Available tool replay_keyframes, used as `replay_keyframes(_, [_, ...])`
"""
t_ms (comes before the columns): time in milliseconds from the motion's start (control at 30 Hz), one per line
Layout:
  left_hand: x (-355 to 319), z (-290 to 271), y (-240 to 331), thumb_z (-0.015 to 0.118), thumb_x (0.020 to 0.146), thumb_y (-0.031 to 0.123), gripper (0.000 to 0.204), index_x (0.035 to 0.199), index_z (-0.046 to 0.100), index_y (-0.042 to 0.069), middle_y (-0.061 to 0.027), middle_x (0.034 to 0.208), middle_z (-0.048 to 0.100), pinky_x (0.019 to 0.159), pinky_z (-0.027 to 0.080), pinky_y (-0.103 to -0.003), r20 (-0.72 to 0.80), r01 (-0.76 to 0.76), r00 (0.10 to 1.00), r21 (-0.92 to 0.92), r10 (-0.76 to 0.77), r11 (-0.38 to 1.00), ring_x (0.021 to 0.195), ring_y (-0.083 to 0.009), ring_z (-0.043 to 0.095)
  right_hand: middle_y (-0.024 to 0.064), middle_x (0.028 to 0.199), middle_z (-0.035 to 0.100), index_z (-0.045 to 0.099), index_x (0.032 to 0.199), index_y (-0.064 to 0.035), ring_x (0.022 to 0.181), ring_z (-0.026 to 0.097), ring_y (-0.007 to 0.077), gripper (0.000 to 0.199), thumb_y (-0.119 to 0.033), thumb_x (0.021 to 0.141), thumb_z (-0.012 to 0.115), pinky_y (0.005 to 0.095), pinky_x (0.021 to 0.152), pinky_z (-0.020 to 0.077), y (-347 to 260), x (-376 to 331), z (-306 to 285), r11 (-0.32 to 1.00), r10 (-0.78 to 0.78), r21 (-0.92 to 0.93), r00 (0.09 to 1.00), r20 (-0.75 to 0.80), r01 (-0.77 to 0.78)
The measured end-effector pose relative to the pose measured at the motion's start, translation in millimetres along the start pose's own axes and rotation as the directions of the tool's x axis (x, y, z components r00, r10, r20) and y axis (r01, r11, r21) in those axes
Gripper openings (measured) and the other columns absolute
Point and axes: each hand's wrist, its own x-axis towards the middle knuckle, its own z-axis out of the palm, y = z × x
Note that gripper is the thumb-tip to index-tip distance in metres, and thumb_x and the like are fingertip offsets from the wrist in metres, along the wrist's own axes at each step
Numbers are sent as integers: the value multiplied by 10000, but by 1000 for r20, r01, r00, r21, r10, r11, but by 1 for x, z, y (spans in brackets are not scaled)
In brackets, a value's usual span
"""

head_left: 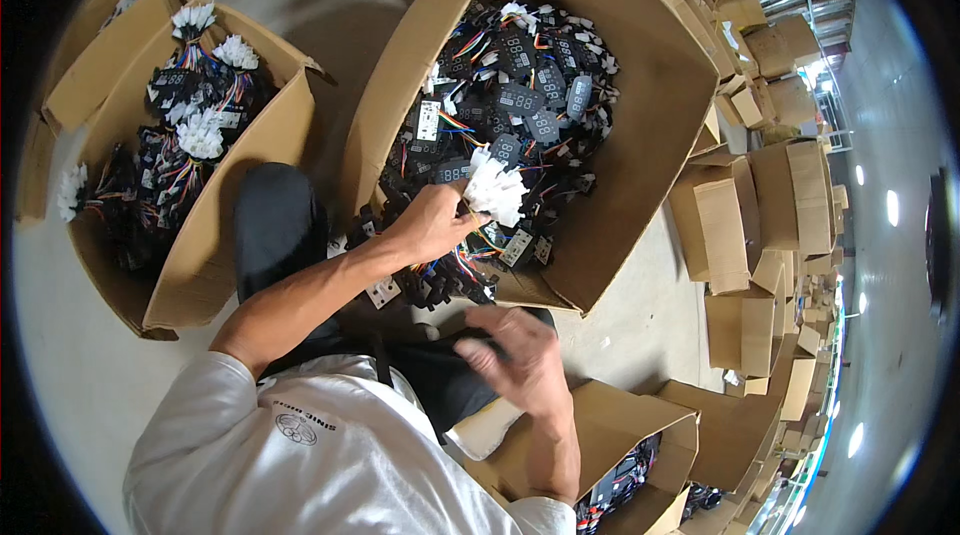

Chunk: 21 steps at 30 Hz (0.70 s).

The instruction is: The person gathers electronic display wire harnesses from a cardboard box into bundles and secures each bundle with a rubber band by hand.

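Note:
My left hand (432, 225) is closed around a gathered bundle of wired display modules. Its white plug connectors (495, 187) fan out above the fist, while coloured wires and dark boards hang below it at the near edge of the large cardboard box (640, 135). Inside that box lies a heap of small black display boards (520, 100) with coloured wires and white plugs. My right hand (520, 360) is over my lap, blurred, with thumb and fingers apart and nothing visible in it.
At the left, another open box (235, 225) contains bundled modules with white plugs. A box (620, 435) at the lower right holds more wired parts. Stacked cartons (765, 205) line the right side. My dark-trousered knee (280, 225) sits between the left and large boxes.

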Motion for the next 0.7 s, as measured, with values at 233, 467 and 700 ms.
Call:
replay_keyframes(233, [-13,12,-12,651,935,140,344,1219,565,-33,-235,1069,669,871,521,-428,136,7,991,44,-13,999,978,-379,668,234,1009,680,679,1079,18,951,646,412,332,-213,851,754,463,824,521,67,46,51,961,141,-214,977,-159,-173])
replay_keyframes(467, [-43,-28,2,548,962,89,436,1356,449,-69,-284,1422,453,1126,353,-452,386,-88,920,48,63,995,1338,-437,445,174,822,726,716,1009,6,718,707,329,253,-156,821,762,405,673,541,79,56,75,940,332,180,904,-269,-291])
replay_keyframes(700, [-67,-46,9,705,918,142,590,1443,460,31,-161,1386,571,1050,431,-366,36,-113,993,-55,115,992,1260,-231,556,161,978,725,735,1020,-62,866,685,356,263,-151,778,787,448,772,544,41,61,76,985,160,0,904,-396,-175])
